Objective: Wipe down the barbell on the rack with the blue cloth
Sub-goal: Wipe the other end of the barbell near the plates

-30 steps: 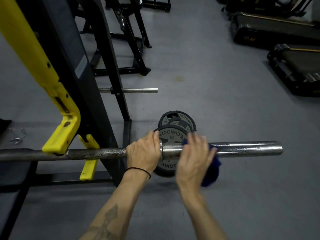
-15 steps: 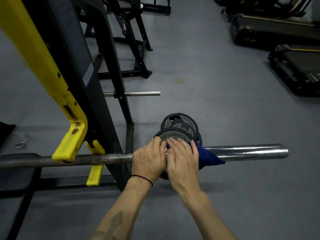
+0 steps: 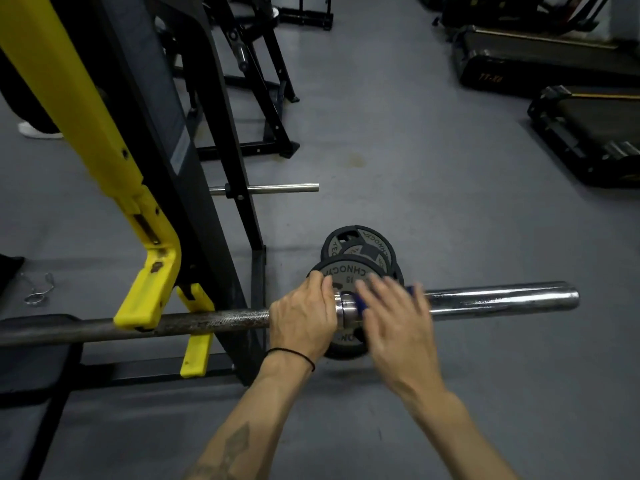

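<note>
The barbell (image 3: pixel 498 301) lies across the yellow hooks (image 3: pixel 145 303) of the black rack (image 3: pixel 194 209), its chrome sleeve pointing right. My left hand (image 3: pixel 301 320) grips the rough shaft right beside the collar. My right hand (image 3: pixel 394 317), blurred by motion, lies across the sleeve just right of the collar with fingers spread and fairly straight. It presses the blue cloth (image 3: pixel 362 301) onto the bar. Only small strips of the cloth show between and beyond the fingers.
Weight plates (image 3: pixel 360 251) are stacked on the grey floor under the sleeve. A short chrome peg (image 3: pixel 277 188) sticks out of the rack post. Treadmills (image 3: pixel 588 133) stand at the far right, another black frame (image 3: pixel 263 98) behind the rack, a spring clip (image 3: pixel 38 289) at left.
My right hand slid the cloth left along the sleeve up against the collar, then back a little to the right. My left hand kept its grip on the shaft.
</note>
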`<state>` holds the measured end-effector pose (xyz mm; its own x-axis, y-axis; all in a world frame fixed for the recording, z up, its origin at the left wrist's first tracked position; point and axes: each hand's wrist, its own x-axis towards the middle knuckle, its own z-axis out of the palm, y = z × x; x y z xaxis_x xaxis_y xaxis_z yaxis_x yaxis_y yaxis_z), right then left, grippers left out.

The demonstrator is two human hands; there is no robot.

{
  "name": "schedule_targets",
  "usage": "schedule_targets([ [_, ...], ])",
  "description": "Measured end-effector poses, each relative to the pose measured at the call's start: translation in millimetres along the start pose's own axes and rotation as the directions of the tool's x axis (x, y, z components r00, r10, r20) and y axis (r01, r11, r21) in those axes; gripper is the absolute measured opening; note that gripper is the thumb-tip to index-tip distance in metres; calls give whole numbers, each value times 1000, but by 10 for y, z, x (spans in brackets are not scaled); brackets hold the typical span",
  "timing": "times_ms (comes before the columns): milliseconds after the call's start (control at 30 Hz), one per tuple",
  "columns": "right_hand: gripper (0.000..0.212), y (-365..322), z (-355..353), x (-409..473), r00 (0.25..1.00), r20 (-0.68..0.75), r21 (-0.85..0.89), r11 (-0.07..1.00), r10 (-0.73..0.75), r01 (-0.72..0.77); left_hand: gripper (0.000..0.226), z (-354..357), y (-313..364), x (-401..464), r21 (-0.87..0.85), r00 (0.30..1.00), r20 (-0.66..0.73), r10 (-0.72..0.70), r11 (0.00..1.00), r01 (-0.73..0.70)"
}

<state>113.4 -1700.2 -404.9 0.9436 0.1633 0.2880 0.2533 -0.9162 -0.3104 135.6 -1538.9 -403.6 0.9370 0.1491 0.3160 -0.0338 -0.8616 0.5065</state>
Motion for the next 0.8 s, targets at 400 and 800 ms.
schedule_targets([
  [400,52,86,48,-37,999,-21,-28,999,-38,37,57,-195,-16,231,40,950,287,-120,993,113],
  [800,71,119,153,-339,974,-7,-65,972,-227,226,50,-39,-182,37,13,949,142,282,958,-287],
])
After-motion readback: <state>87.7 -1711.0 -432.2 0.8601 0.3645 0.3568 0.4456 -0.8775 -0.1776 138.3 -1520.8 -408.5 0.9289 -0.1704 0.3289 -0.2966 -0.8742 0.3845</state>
